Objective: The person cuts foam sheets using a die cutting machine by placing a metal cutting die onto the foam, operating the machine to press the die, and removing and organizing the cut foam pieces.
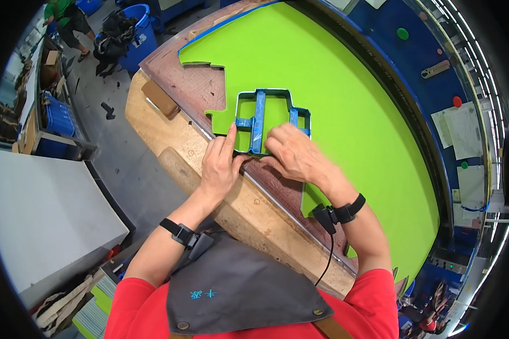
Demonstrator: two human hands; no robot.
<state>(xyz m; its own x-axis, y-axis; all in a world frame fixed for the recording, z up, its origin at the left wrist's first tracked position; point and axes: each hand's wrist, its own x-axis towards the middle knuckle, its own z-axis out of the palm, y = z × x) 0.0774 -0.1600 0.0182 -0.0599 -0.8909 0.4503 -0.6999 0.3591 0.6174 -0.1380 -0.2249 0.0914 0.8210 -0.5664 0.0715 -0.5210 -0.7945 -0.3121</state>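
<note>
A blue steel cutting die (259,121) with a stepped outline and inner crossbars lies on a bright green sheet (350,107), close to the sheet's cut near edge. My left hand (218,168) grips the die's lower left corner, its index finger stretched up along the side wall and its thumb at the near edge. At the lower right, the curled fingers of my right hand (295,151) hold the near wall; the fingertips are partly hidden. Under the sheet is a scored reddish-brown cutting board (205,85), bare where shapes are cut away.
A brown block (159,99) rests on the wooden ledge (249,217) in front of the board. A dark curved beam and blue machine panel (418,85) stand behind the sheet. At upper left are a blue bin (139,42) of dark scraps and another person (73,25).
</note>
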